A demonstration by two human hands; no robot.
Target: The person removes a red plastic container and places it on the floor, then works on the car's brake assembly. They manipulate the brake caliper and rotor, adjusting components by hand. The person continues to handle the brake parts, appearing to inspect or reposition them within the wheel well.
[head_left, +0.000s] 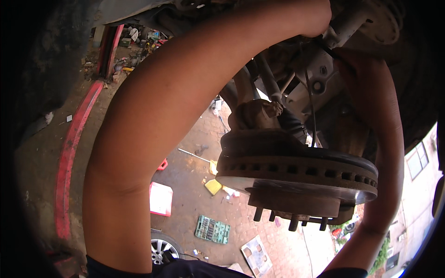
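A brake disc [296,173] with a wheel hub [292,204] and several studs hangs in front of me. Above it, at the upper right, is a suspension strut [354,23] with a round spring seat [379,23]. My left arm arches across the view, and my left hand [317,17] reaches the lower strut; its fingers are hidden behind it. Just below and to the right, my right hand [364,69] is closed around a thin dark bar [325,47] pointing toward the strut's lower end. The bar's far end cannot be made out. A thin cable [310,102] hangs beside the hands.
Drive shaft and link parts [266,76] fill the space behind the disc. On the floor lie a green socket set case [212,229], a wheel [163,248], a flat board [256,256] and a red-and-white box [161,199]. A red lift post [109,51] stands at the left.
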